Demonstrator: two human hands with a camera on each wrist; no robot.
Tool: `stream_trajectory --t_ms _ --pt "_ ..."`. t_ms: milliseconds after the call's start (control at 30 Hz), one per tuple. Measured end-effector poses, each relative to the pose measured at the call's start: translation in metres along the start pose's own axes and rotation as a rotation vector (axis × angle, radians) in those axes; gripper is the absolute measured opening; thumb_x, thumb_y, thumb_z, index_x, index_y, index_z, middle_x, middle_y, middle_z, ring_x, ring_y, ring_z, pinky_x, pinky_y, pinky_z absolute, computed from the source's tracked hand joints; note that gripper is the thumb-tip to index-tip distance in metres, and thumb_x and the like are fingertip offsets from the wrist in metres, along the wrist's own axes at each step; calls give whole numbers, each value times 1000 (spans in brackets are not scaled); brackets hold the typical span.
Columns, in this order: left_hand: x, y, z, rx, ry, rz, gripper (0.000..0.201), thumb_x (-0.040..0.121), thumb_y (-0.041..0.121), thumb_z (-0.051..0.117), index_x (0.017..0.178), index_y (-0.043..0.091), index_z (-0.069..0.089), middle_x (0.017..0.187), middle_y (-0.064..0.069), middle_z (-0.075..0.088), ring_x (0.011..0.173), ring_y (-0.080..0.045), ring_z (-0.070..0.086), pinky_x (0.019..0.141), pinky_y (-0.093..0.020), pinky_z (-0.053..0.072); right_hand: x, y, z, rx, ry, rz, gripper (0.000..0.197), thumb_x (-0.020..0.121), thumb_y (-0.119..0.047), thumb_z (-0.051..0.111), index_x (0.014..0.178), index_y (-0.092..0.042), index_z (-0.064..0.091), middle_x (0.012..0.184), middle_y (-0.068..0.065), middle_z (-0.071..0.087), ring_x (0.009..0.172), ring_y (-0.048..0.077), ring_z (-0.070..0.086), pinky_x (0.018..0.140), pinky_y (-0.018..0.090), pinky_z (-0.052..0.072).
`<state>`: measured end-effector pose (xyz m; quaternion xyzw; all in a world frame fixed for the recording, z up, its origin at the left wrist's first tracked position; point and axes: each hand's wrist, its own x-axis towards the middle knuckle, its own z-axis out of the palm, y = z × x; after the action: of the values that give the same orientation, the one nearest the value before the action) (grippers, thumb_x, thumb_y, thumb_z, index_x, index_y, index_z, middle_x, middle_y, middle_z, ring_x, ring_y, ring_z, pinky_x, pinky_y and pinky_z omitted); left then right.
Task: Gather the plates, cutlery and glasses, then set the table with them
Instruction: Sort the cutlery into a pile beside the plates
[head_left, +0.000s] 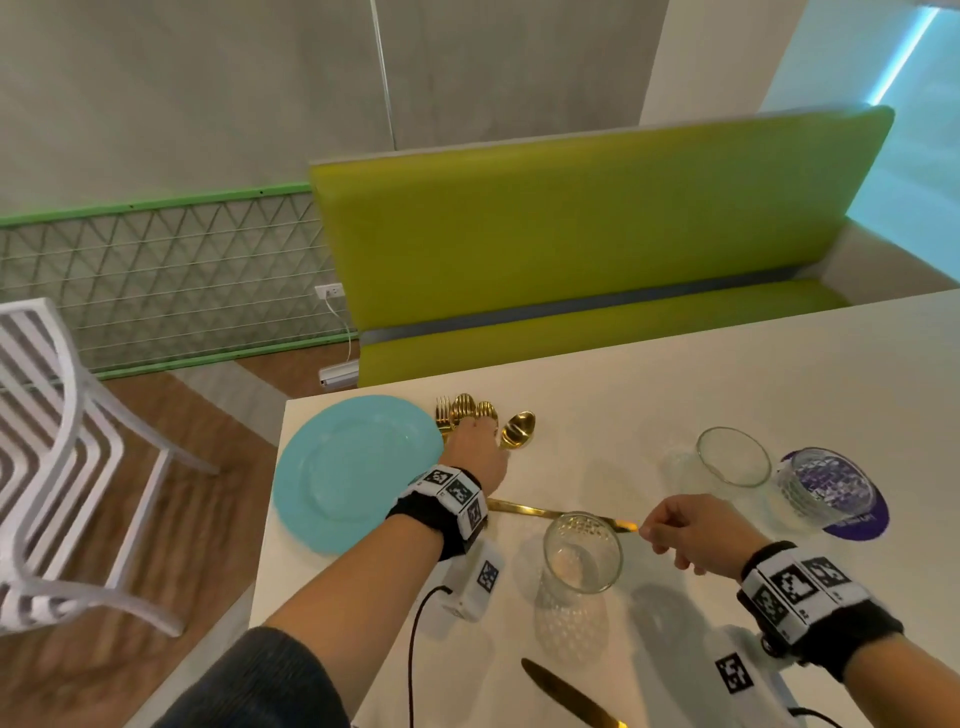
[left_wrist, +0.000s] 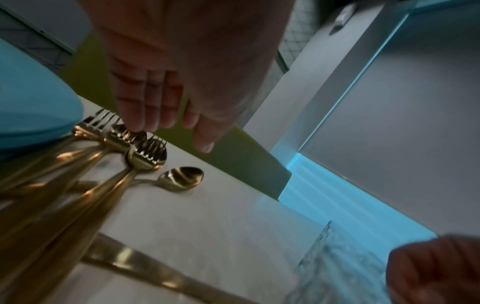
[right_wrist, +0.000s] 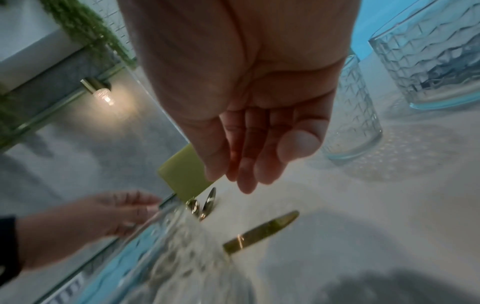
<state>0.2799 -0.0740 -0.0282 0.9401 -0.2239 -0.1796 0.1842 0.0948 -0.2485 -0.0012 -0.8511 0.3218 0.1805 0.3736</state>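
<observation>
Gold cutlery is what the left hand deals with: its fingers lie fairly straight over the bundled forks and spoons, tips touching the topmost piece, though whether any handle is truly gripped I cannot tell. That bundle lies just right of the blue plate, with one spoon loose on its far side from the plate. The right hand, well right of the plate, hangs with loosely curled fingers holding nothing, just above the tip of a gold knife whose handle points back toward the plate. A patterned glass stands touching distance in front of that knife; two more glasses stand farther right.

Judging by this, gathering is done and sorting cutlery is in hand. Next, the right hand probably needs to pinch the thin knife flat off the table without knocking the near glass.
</observation>
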Motion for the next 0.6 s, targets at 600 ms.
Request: stream_trajectory --t_ms 600 --pt "-124 -42 -51 -346 182 5 28 93 17 47 118 9 56 119 -10 62 113 -25 55 92 -28 40 -120 -64 225 -465 -489 -256 46 77 -50 67 110 -19 57 109 5 60 92 20 53 85 32 46"
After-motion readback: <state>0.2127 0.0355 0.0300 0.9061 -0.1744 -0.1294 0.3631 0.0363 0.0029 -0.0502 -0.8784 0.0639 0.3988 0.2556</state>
